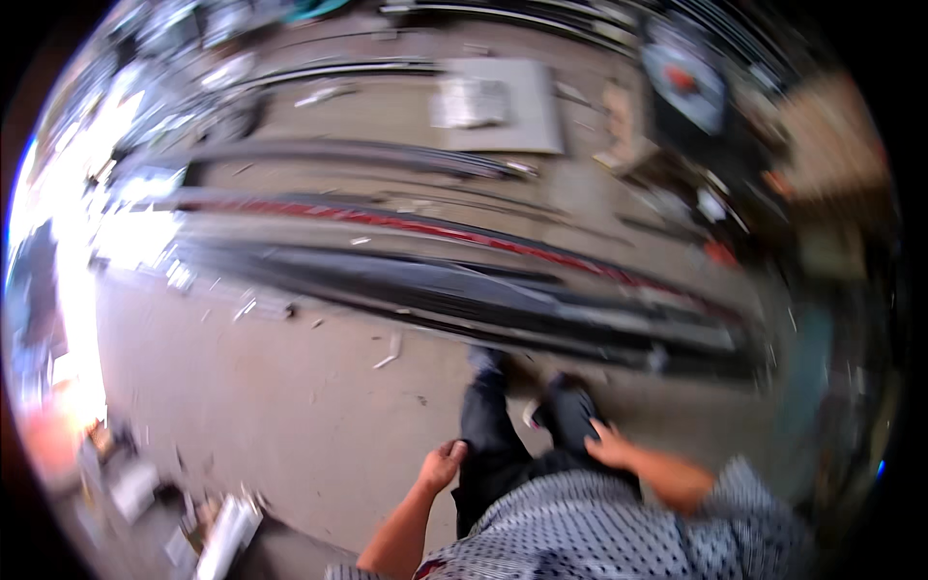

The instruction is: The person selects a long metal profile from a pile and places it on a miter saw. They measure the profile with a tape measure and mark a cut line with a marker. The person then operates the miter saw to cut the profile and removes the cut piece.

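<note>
My left hand (443, 465) hangs beside my left thigh, its fingers curled into a loose fist with nothing seen in it. My right hand (609, 447) is by my right leg, fingers somewhat apart and holding nothing that I can see. Both hands are away from the goods on the floor. In front of my feet lies a bundle of long dark strips (454, 295), partly in clear wrapping. Along its far side runs a long red strip (425, 228). Motion blur hides finer detail.
Beyond lie more long grey profiles (358, 151) and a pale flat board (536, 106) bearing a white packet (474, 101). Cardboard boxes (831, 140) stand at the far right. White scraps (230, 536) lie at the lower left, near a bright opening.
</note>
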A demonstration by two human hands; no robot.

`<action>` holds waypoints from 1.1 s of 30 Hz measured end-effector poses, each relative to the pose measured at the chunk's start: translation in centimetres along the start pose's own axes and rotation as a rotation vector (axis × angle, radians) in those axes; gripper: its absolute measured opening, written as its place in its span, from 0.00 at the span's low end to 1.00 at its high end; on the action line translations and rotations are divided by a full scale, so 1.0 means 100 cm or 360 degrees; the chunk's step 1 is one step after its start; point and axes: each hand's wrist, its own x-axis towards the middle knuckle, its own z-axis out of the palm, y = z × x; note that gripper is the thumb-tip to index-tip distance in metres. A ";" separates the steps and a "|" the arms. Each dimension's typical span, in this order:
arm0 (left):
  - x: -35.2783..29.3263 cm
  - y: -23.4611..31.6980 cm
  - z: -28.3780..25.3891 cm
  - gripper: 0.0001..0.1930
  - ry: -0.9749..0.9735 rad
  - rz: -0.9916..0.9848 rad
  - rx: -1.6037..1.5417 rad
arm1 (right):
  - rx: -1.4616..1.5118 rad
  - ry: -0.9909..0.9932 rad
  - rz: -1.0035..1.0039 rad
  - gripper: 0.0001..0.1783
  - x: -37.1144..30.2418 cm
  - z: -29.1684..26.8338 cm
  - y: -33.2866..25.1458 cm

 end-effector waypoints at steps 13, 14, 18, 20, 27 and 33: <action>-0.173 0.081 0.070 0.23 -0.0502 0.0379 -0.0032 | -0.0316 -0.0195 -0.0563 0.27 -0.006 0.016 -0.005; -0.183 0.084 0.072 0.23 -0.0499 0.0375 0.0005 | -0.0302 -0.0164 -0.0605 0.27 -0.011 0.022 0.004; -0.188 0.083 0.072 0.23 -0.0554 0.0493 -0.0170 | -0.0209 -0.0063 -0.0699 0.28 0.002 0.036 0.041; -0.206 0.103 0.073 0.23 -0.0575 0.0549 -0.0218 | -0.0137 -0.0058 -0.0693 0.28 0.002 0.037 0.049; -0.198 0.101 0.079 0.17 -0.0284 0.0653 0.0252 | -0.0048 -0.0037 -0.0681 0.27 -0.007 0.021 0.032; -0.215 0.014 -0.002 0.15 -0.0118 0.0604 0.0007 | -0.0042 0.0111 -0.0524 0.23 0.002 0.057 -0.039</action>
